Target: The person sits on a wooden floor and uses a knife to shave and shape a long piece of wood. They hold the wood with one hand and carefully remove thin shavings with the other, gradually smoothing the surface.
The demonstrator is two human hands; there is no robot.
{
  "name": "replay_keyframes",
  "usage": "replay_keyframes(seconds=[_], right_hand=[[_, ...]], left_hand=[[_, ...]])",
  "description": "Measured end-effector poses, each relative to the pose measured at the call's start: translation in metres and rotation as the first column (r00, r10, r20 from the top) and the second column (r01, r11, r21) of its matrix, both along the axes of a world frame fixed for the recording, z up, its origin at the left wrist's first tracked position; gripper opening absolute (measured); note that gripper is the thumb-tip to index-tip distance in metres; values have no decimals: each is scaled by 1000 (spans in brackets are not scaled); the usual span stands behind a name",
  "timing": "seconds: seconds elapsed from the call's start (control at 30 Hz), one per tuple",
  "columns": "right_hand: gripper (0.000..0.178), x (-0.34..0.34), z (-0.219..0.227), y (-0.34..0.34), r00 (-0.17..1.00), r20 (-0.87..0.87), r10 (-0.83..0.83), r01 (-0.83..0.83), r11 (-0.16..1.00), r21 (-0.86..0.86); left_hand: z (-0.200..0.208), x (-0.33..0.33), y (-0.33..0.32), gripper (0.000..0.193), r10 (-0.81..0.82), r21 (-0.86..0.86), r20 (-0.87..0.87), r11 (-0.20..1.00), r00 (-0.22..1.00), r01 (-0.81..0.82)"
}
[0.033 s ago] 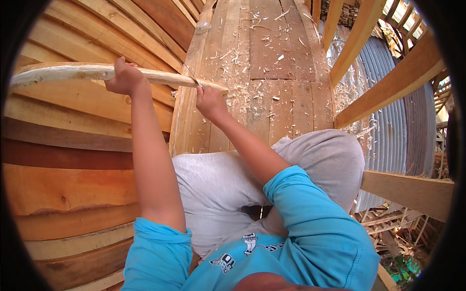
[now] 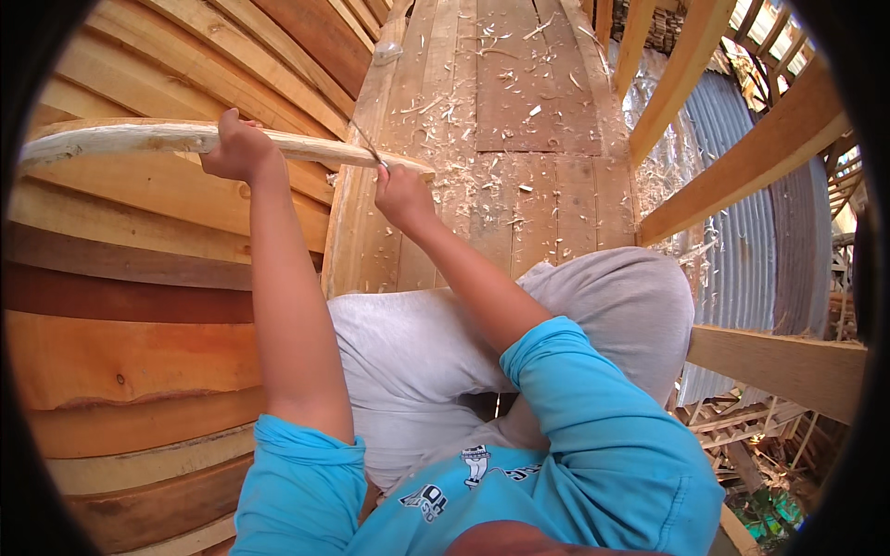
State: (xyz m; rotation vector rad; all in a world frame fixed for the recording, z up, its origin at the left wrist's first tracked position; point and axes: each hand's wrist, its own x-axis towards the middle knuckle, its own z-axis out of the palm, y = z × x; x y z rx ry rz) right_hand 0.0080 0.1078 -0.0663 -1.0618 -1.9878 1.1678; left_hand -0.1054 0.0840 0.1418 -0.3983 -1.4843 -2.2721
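Blade [image 2: 373,149] had shifted slightly rightward, its base pinched by the right grip [image 2: 405,196], while the left grip [image 2: 241,150] clasped the pole [image 2: 148,138], its right end above the floor [image 2: 533,199]; shallow strokes away from the left grip seemed best.

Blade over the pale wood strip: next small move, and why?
Probably one short, light stroke toward the right end of the pale wood strip: the right hand holds the blade across it near that end, the left hand grips farther left, clear of the blade, and shavings litter the planks.
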Motion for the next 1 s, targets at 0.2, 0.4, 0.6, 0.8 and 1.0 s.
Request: replay_keyframes(seconds=[0.2,0.4,0.6,0.8,1.0], right_hand=[[50,10,18,3,997,24,74,-72,993,-90],[48,12,43,-10,994,40,97,-92,991,-100],[48,0,-25,32,965,173,196,-181,979,-97],[51,10,27,6,995,49,82,-76,990,-122],[47,13,56,-14,985,92,148,-139,986,-97]], left_hand=[[0,-5,-1,13,-4,-6,-19,1000,1000,3],[-5,-12,-7,14,-37,-12,-10,999,999,37],[1,1,-2,19,28,-52,64,998,998,-24],[-3,-10,1,19,-65,-21,-50,998,997,64],[-2,-5,-5,18,19,-51,26,999,999,-18]])
